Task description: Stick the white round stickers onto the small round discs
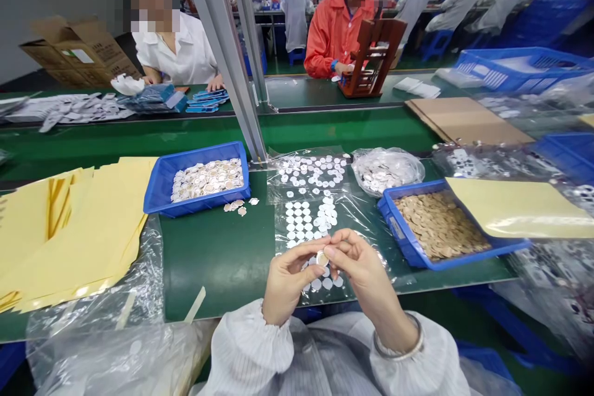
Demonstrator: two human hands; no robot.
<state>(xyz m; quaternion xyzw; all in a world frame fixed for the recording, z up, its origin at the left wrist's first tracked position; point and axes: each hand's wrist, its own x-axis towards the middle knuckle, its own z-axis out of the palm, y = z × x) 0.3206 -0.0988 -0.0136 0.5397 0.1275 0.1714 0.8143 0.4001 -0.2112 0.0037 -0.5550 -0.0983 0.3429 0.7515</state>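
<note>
Between the fingertips of both my hands is a small round disc (322, 258), tan in the middle with a white rim. My left hand (292, 269) pinches its left side, and my right hand (359, 266) grips it from the right with thumb and fingers. Beneath them, white discs (299, 221) lie in rows and loose groups on a clear plastic sheet (357, 216). Left of the sheet, a blue tray (197, 205) holds many white-rimmed discs, with several loose discs (242, 211) beside it. On the right, another blue tray (431, 264) contains tan discs (440, 223).
Yellow sheets (93, 229) cover the left of the green table (213, 260). A bag of white discs (387, 170) sits behind the right tray. A metal post (227, 49) rises at the table's back edge. Across the belt (325, 130), two people work near a brown wooden fixture (371, 59).
</note>
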